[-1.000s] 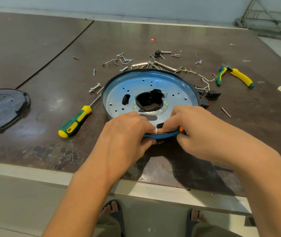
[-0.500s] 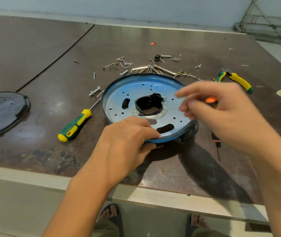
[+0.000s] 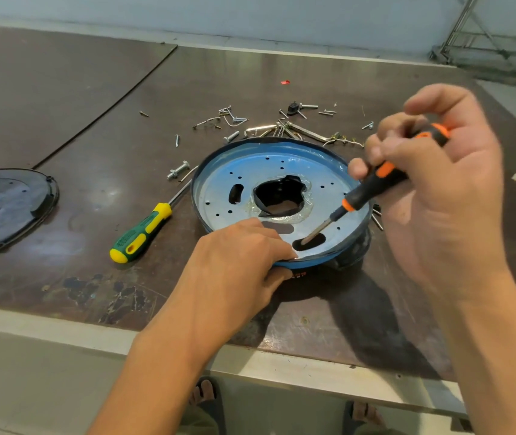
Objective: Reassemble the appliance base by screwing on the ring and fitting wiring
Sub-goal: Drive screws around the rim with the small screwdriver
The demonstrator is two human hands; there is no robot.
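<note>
The right hand, down at the near rim a second ago, now grips a black-and-orange screwdriver, tip dipped into the near slot of the round blue-rimmed metal ring — screwing looks about to begin. The left hand pinches that rim, close to the tabletop's near edge; loose screws crowd behind — open surface toward the near right corner.

The left forearm and right forearm are bare down to the left hand and right hand. At the near edge, toes show in a dark-strapped left sandal and right sandal, beside olive-green cloth.
</note>
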